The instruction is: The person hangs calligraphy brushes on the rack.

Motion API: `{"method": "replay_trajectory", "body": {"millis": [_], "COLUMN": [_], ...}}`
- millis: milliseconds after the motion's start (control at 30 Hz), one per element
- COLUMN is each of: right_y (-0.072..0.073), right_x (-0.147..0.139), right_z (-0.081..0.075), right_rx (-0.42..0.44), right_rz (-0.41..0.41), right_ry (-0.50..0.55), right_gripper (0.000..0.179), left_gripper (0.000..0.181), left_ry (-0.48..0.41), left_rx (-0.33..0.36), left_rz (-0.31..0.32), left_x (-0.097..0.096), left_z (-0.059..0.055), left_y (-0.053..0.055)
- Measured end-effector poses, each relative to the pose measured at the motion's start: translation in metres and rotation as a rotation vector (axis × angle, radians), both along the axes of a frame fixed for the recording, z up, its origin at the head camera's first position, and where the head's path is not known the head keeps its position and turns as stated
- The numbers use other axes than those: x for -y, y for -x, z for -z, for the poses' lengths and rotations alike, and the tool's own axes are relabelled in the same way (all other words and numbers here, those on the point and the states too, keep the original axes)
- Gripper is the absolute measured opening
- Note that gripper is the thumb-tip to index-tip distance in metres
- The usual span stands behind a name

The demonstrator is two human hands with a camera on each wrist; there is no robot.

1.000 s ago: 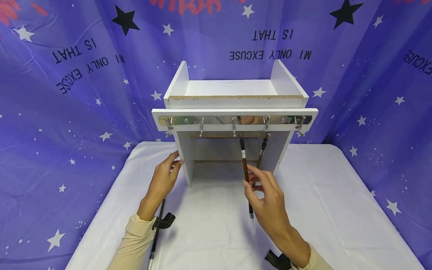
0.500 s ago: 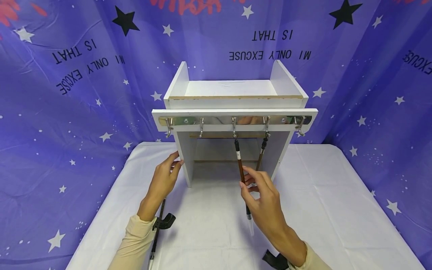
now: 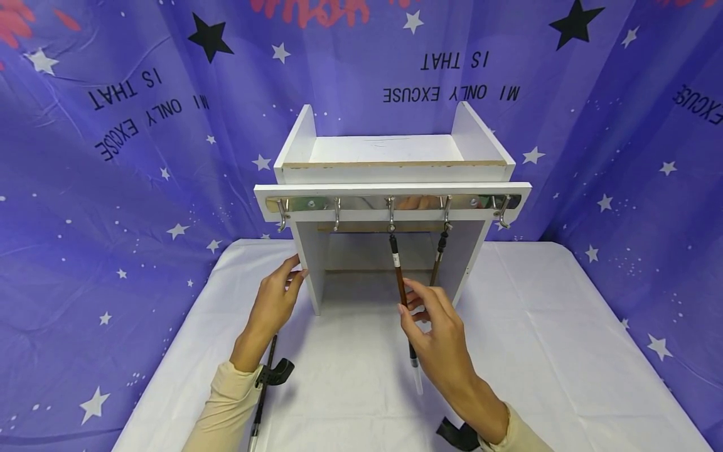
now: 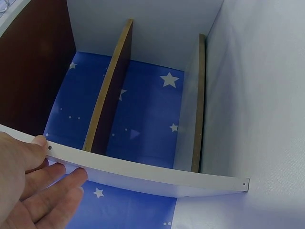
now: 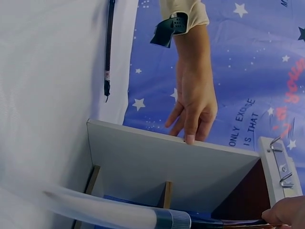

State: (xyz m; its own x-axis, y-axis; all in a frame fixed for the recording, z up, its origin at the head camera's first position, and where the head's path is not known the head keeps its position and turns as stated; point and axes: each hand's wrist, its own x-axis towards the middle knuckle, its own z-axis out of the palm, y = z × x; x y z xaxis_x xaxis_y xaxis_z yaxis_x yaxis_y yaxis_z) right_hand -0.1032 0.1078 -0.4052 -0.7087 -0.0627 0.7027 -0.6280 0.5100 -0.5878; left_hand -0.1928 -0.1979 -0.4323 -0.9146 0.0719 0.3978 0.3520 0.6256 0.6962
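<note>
My right hand (image 3: 437,336) pinches a calligraphy brush (image 3: 398,271) by its brown handle between thumb and fingers. The brush hangs nearly upright, its top loop at the middle hook (image 3: 391,213) of the white rack (image 3: 395,174). In the right wrist view, a clear cap (image 5: 105,210) covers its pale tip. A second calligraphy brush (image 3: 439,254) hangs from the hook to the right, its lower part behind my right hand. With thumb and fingers on either side, my left hand (image 3: 272,301) grips the front edge of the rack's left side panel (image 4: 143,174).
Another dark brush (image 3: 260,402) lies on the white tablecloth (image 3: 333,402), partly beneath my left wrist. Other metal hooks (image 3: 337,213) line the rack's front rail, with nothing on them. A purple star-patterned curtain (image 3: 169,207) surrounds the back and sides.
My right hand has moved a little left with the brush, bringing its loop from beside the middle hook to it. The left hand stays on the side panel.
</note>
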Motion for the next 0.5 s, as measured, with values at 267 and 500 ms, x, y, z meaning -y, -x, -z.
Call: {"method": "replay_trajectory", "body": {"millis": [267,500], "right_y": [0.0031,0.0053], "right_x": [0.0008,0.0017], "right_z": [0.0051,0.0077], "right_rx": [-0.022,0.016], "right_rz": [0.001,0.011], "right_ry": [0.016,0.011], "right_gripper": [0.051,0.049], "left_gripper": [0.038,0.038], "left_ry": [0.002,0.0], "left_rx": [-0.015,-0.017], "left_rz": [0.003,0.004], "left_x": [0.001,0.0005], "left_z": [0.0027,0.0029], "left_y": [0.0011,0.0009]}}
